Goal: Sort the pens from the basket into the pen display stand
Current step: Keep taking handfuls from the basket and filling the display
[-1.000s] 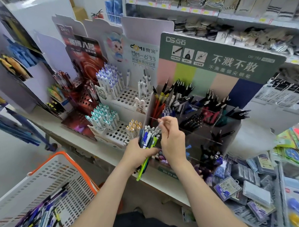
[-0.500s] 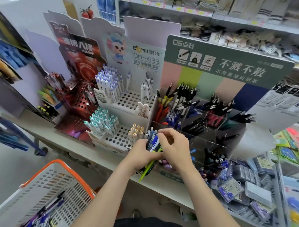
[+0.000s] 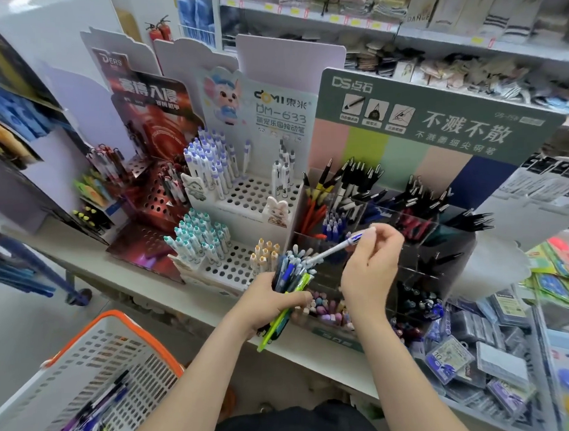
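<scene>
My right hand (image 3: pixel 372 270) pinches a white pen (image 3: pixel 338 247), its long axis slanting down-left over the clear compartment stand (image 3: pixel 409 275). My left hand (image 3: pixel 274 300) clutches an upright pen bundle (image 3: pixel 290 277).

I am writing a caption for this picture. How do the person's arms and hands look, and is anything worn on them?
Both forearms are bare up to the bottom edge of the picture; no sleeve shows. The left hand and the right hand wear no gloves, and I see no rings, watch or bracelet on either wrist. The fingernails look short and unpainted, though the picture is too soft to be sure.
</scene>
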Motion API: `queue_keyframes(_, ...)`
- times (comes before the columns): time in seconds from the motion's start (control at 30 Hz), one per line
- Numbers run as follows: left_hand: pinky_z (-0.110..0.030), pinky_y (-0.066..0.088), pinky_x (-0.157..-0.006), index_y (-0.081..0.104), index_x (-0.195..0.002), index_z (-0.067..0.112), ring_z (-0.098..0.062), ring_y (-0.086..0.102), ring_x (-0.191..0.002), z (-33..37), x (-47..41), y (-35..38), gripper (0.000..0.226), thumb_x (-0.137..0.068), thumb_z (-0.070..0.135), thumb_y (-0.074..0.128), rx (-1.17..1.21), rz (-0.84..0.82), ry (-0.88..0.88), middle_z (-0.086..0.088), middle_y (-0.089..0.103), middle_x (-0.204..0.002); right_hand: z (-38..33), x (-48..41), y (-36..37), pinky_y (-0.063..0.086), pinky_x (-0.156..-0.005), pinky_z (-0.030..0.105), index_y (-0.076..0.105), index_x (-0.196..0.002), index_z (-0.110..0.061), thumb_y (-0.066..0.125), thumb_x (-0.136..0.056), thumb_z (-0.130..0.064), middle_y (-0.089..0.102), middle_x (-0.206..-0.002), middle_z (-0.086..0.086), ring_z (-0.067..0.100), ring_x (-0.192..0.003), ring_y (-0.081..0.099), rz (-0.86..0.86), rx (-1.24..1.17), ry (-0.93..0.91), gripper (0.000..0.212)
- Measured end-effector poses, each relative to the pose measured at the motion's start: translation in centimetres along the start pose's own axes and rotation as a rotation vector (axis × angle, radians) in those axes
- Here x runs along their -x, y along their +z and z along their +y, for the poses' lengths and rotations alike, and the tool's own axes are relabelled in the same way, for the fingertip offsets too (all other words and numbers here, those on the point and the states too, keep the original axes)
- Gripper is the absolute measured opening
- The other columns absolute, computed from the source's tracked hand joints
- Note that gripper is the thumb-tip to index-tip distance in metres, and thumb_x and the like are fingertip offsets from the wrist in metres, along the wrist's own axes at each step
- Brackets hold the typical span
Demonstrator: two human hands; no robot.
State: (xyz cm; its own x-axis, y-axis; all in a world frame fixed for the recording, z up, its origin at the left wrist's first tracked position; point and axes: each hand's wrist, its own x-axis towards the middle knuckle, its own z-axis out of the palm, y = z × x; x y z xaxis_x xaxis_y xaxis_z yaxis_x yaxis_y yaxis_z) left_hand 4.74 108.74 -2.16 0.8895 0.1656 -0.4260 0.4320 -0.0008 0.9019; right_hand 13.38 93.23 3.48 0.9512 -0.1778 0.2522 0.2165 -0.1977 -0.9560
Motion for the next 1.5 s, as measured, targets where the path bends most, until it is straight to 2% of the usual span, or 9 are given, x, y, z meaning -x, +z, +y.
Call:
queue_keyframes(0.27, -0.029, 0.061, -0.074, 0.076, -0.107, 0.006, -0.015, 0.075, -0.081, 0.9, -0.3, -0.2, 0.015, -0.098, 0.019, 0.077, 0.218, 0.162, 0.078, -0.003, 0.079, -0.086, 4.2, 1.2, 1.3, 0.056, -0.082, 0.034, 0.074, -0.103, -0.009, 0.074, -0.1, -0.015, 0.062, -0.111, 0.004, 0.018, -0.091, 0.063, -0.324, 0.396, -0.53, 0.007)
queue_keyframes(0.37, -0.029, 0.06, -0.074, 0.075, -0.109, 0.006, -0.018, 0.073, -0.077, 1.0, -0.4, -0.3, 0.018, -0.099, 0.021, 0.075, 0.278, 0.182, 0.084, -0.01, 0.08, -0.091, 4.9, 1.3, 1.7, 0.05, -0.063, 0.034, 0.077, -0.099, -0.011, 0.076, -0.098, -0.02, 0.056, -0.091, 0.004, 0.023, -0.076, 0.057, -0.356, 0.574, -0.651, 0.009)
queue_keyframes(0.47, -0.035, 0.061, -0.079, 0.075, -0.11, 0.006, -0.022, 0.072, -0.079, 1.1, -0.5, -0.4, 0.022, -0.1, 0.026, 0.074, 0.289, 0.177, 0.08, -0.014, 0.08, -0.098, 4.3, 1.6, 2.0, 0.049, -0.051, 0.033, 0.075, -0.1, -0.022, 0.067, -0.103, -0.026, 0.065, -0.078, -0.002, 0.024, -0.066, 0.065, -0.453, 0.802, -0.574, 0.009)
queue_keyframes(0.6, -0.035, 0.06, -0.078, 0.075, -0.106, 0.005, -0.023, 0.069, -0.077, 1.4, -0.5, -0.1, 0.026, -0.102, 0.031, 0.07, 0.283, 0.163, 0.087, -0.011, 0.078, -0.093, 3.7, 1.9, 2.0, 0.058, -0.07, 0.039, 0.068, -0.115, -0.028, 0.041, -0.113, -0.034, 0.073, -0.09, -0.005, 0.021, -0.081, 0.07, -0.643, 0.775, -0.264, 0.027)
queue_keyframes(0.73, -0.036, 0.056, -0.074, 0.075, -0.108, 0.008, -0.022, 0.065, -0.074, 1.7, -0.5, 0.1, 0.029, -0.103, 0.035, 0.069, 0.289, 0.056, 0.113, -0.011, 0.073, -0.09, 1.9, 2.1, 1.4, 0.051, -0.059, 0.022, 0.079, -0.107, -0.032, 0.055, -0.11, -0.037, 0.074, -0.074, -0.006, 0.005, -0.067, 0.067, -0.598, 0.204, 0.111, 0.024)
queue_keyframes(0.87, -0.033, 0.057, -0.07, 0.073, -0.109, 0.01, -0.017, 0.067, -0.074, 2.9, -0.5, 1.5, 0.022, -0.104, 0.031, 0.067, 0.292, -0.038, 0.119, -0.007, 0.073, -0.088, 1.0, 1.9, 0.0, 0.057, -0.055, 0.033, 0.082, -0.093, -0.032, 0.065, -0.103, -0.032, 0.076, -0.074, -0.001, 0.015, -0.066, 0.07, -0.511, 0.073, 0.34, 0.02)
queue_keyframes(1.03, -0.038, 0.059, -0.087, 0.077, -0.107, 0.013, -0.02, 0.075, -0.094, 3.7, -1.2, 3.7, 0.029, -0.103, 0.04, 0.067, 0.127, 0.015, 0.109, -0.003, 0.08, -0.096, 0.9, 0.2, -2.6, 0.055, -0.055, 0.03, 0.072, -0.095, -0.019, 0.056, -0.105, -0.022, 0.073, -0.079, 0.005, 0.011, -0.063, 0.068, -0.237, 0.059, 0.302, 0.019)
queue_keyframes(1.2, -0.033, 0.059, -0.072, 0.072, -0.117, 0.01, -0.021, 0.068, -0.072, 4.4, -1.8, 5.4, 0.032, -0.105, 0.039, 0.063, 0.234, 0.075, 0.06, -0.01, 0.079, -0.091, 1.2, -1.4, -6.2, 0.062, -0.06, 0.033, 0.059, -0.114, -0.014, 0.042, -0.114, -0.017, 0.07, -0.091, 0.007, 0.025, -0.07, 0.073, 0.109, -0.045, 0.188, 0.017)
queue_keyframes(1.5, -0.029, 0.045, -0.055, 0.069, -0.111, 0.008, -0.014, 0.047, -0.057, 5.7, -2.2, 8.2, 0.039, -0.104, 0.046, 0.063, 0.389, 0.008, 0.073, -0.002, 0.052, -0.071, -1.6, -2.0, -7.7, 0.066, -0.077, 0.041, 0.055, -0.116, -0.007, 0.05, -0.11, -0.004, 0.07, -0.106, 0.003, 0.018, -0.09, 0.078, 0.172, -0.038, -0.34, 0.009)
